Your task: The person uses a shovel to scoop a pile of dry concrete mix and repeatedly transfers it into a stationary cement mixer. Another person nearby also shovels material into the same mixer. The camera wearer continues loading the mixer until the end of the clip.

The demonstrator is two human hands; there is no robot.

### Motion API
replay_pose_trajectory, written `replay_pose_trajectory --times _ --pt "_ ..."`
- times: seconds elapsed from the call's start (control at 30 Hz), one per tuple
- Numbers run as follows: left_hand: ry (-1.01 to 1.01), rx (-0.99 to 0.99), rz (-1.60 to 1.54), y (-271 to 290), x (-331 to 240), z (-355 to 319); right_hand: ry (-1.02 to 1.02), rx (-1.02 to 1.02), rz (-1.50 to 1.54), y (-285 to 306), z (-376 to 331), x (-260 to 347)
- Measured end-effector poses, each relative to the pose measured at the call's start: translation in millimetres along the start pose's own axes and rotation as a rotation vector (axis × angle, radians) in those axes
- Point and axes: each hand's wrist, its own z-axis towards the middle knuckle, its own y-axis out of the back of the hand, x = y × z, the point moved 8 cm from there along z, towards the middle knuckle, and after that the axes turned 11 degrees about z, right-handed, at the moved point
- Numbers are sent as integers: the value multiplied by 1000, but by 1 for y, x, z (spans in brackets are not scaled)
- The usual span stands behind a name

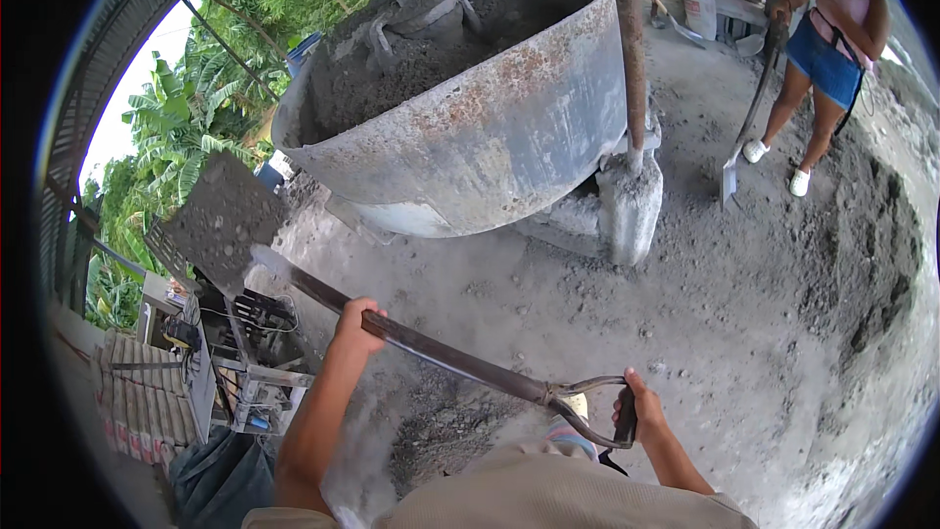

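A long-handled shovel point(455, 358) slants across the view in front of me, its dark shaft rising to the left. My left hand point(360, 328) is wrapped round the shaft partway along. At the near end, my right hand point(638, 407) grips the dark crossbar of the D-shaped handle. The shovel's pale metal end point(274, 263) lies against a dark, speckled square surface point(225, 216) at the left; the blade's outline is hard to make out there.
A big, rusty mixer drum point(470, 127) with grey mix inside stands ahead, next to a rusty post point(630, 49). At right, a person point(827, 39) holds another shovel point(749, 127). Machinery point(250, 318) and stacked bags point(147, 397) stand left. Loose grey material point(862, 255) covers the ground.
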Motion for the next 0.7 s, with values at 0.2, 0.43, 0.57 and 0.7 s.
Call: replay_pose_trajectory --times 0.2,0.43,0.57,0.7 --pt "-615 319 347 -123 -123 -55 -435 403 203 -73 30 -82" --pt "-717 292 696 -173 -114 -51 -1184 434 443 -86 -24 -158" --pt "-738 372 603 -161 -106 -68 -1029 405 315 -72 -27 -144" --pt "-677 426 265 -117 -102 -75 -450 383 129 -60 5 -88"
